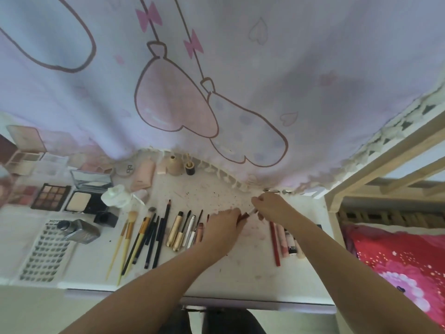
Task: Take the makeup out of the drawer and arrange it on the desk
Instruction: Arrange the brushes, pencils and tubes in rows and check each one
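Observation:
Makeup lies in rows on the white desk (240,273). My left hand (222,227) and my right hand (271,206) meet at the desk's middle, both pinching one slim dark-red stick (245,214) with a pale tip. Left of my hands lie gold and silver tubes (179,231), dark pencils (157,237) and several brushes (130,237). To the right lie a red pencil (274,244) and some pink tubes (287,244), partly hidden by my right forearm. The drawer is not in view.
Eyeshadow palettes (51,197), a powder compact (83,201), a silver bottle (81,231), a false-lash tray (45,254) and a crumpled tissue (116,196) fill the left side. A printed curtain (216,80) hangs behind. A wooden bed frame (385,165) with red bedding (404,266) stands right.

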A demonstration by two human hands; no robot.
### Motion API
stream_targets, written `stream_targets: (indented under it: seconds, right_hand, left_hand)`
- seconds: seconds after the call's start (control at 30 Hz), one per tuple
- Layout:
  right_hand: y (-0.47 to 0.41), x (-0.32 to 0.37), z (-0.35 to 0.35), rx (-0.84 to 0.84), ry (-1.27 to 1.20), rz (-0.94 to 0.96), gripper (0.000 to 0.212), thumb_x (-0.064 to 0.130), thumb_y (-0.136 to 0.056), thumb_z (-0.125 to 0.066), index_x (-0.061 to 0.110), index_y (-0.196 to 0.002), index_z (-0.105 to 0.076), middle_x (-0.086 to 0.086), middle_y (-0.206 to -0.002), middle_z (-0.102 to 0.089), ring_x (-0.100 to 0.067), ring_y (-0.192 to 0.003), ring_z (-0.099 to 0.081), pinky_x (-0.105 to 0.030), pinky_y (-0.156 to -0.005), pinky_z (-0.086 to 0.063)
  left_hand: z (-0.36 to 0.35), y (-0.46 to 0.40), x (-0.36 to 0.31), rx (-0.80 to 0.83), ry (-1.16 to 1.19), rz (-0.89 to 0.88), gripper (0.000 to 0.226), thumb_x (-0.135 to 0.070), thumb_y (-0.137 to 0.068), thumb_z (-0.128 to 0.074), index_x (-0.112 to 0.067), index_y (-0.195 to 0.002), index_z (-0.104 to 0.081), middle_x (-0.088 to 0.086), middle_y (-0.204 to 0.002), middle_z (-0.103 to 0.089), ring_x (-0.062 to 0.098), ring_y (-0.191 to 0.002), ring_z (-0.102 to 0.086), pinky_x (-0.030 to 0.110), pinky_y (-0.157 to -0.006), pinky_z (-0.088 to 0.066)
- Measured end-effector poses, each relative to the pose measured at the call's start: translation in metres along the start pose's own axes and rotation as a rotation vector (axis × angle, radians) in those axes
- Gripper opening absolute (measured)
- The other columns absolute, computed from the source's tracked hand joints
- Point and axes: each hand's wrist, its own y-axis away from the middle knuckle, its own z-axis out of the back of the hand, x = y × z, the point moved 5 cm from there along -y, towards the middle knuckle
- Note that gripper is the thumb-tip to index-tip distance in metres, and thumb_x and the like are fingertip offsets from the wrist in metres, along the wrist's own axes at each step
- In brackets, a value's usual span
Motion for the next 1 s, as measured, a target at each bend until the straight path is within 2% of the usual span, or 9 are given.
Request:
stream_targets:
  seconds: [0.1, 0.23, 0.33, 0.47, 0.53, 0.63, 0.77, 0.9, 1.0]
  right_hand:
    - [0.011, 0.020, -0.002, 0.028, 0.009, 0.053, 0.044, 0.044, -0.097, -0.042, 0.015, -0.067, -0.057, 0.005, -0.055, -0.053, -0.007, -0.045, -0.046, -0.019, -0.047, -0.034]
    - [0.029, 0.039, -0.008, 0.072, -0.280, 0.092, 0.023, 0.030, -0.095, -0.049, 0.015, -0.078, -0.053, 0.000, -0.066, -0.050, -0.009, -0.049, -0.042, -0.017, -0.043, -0.035]
    - [0.045, 0.046, -0.011, 0.130, -0.419, 0.108, 0.011, 0.029, -0.093, -0.054, 0.019, -0.092, -0.059, 0.003, -0.073, -0.059, -0.004, -0.057, -0.054, -0.016, -0.048, -0.045]
    - [0.058, 0.050, -0.015, 0.148, -0.329, 0.039, 0.038, 0.044, -0.096, -0.043, 0.012, -0.092, -0.061, 0.004, -0.063, -0.059, -0.007, -0.049, -0.049, -0.016, -0.047, -0.038]
    - [0.061, 0.050, -0.017, 0.133, -0.292, 0.061, 0.027, 0.033, -0.098, -0.045, 0.013, -0.084, -0.056, 0.003, -0.063, -0.056, -0.007, -0.050, -0.046, -0.017, -0.048, -0.036]
    - [0.068, 0.049, -0.016, 0.155, -0.403, 0.076, 0.007, 0.023, -0.094, -0.054, 0.018, -0.096, -0.057, 0.000, -0.088, -0.065, -0.009, -0.072, -0.059, -0.018, -0.057, -0.046]
    - [0.073, 0.043, -0.015, 0.133, -0.342, -0.003, 0.031, 0.038, -0.097, -0.045, 0.012, -0.089, -0.059, 0.001, -0.071, -0.063, -0.009, -0.056, -0.052, -0.017, -0.049, -0.039]
    - [0.075, 0.038, -0.012, 0.165, -0.410, 0.054, 0.010, 0.022, -0.095, -0.054, 0.014, -0.095, -0.060, -0.002, -0.082, -0.065, -0.009, -0.065, -0.054, -0.019, -0.054, -0.043]
    - [0.076, 0.034, -0.008, 0.180, -0.441, 0.010, 0.021, 0.035, -0.093, -0.056, 0.016, -0.098, -0.063, 0.000, -0.081, -0.069, -0.009, -0.062, -0.057, -0.018, -0.053, -0.044]
  left_hand:
    - [0.022, 0.008, 0.008, 0.015, 0.012, -0.049, 0.025, -0.034, -0.101, -0.035, -0.014, -0.101, -0.051, 0.002, -0.089, -0.058, 0.022, -0.080, -0.055, 0.032, -0.066, -0.037]
    - [0.047, 0.018, 0.023, 0.044, 0.132, -0.008, 0.025, -0.030, -0.102, -0.033, -0.015, -0.106, -0.053, -0.001, -0.080, -0.053, 0.018, -0.073, -0.051, 0.030, -0.063, -0.038]
    - [0.059, 0.026, 0.031, 0.019, 0.184, -0.009, 0.023, -0.031, -0.100, -0.037, -0.017, -0.104, -0.055, -0.004, -0.077, -0.054, 0.014, -0.070, -0.051, 0.024, -0.056, -0.035]
    - [0.062, 0.036, 0.033, 0.023, 0.143, -0.058, 0.023, -0.033, -0.100, -0.037, -0.018, -0.101, -0.055, -0.007, -0.075, -0.051, 0.011, -0.065, -0.048, 0.021, -0.053, -0.033]
    - [0.062, 0.039, 0.034, 0.031, 0.108, -0.079, 0.022, -0.035, -0.100, -0.037, -0.020, -0.100, -0.054, -0.008, -0.076, -0.051, 0.010, -0.065, -0.048, 0.023, -0.054, -0.034]
    - [0.061, 0.043, 0.036, 0.038, 0.141, -0.072, 0.022, -0.036, -0.099, -0.037, -0.022, -0.101, -0.054, -0.010, -0.073, -0.049, 0.006, -0.061, -0.046, 0.023, -0.053, -0.033]
    - [0.065, 0.045, 0.027, 0.043, 0.107, -0.113, 0.022, -0.034, -0.100, -0.037, -0.019, -0.101, -0.054, -0.007, -0.080, -0.051, 0.011, -0.068, -0.048, 0.025, -0.057, -0.035]
    - [0.065, 0.047, 0.021, 0.062, 0.077, -0.113, 0.024, -0.033, -0.100, -0.037, -0.016, -0.105, -0.054, -0.005, -0.084, -0.051, 0.013, -0.072, -0.048, 0.026, -0.062, -0.037]
    - [0.065, 0.048, 0.017, 0.054, 0.077, -0.134, 0.025, -0.032, -0.100, -0.037, -0.016, -0.108, -0.054, -0.006, -0.088, -0.051, 0.013, -0.076, -0.048, 0.026, -0.065, -0.038]
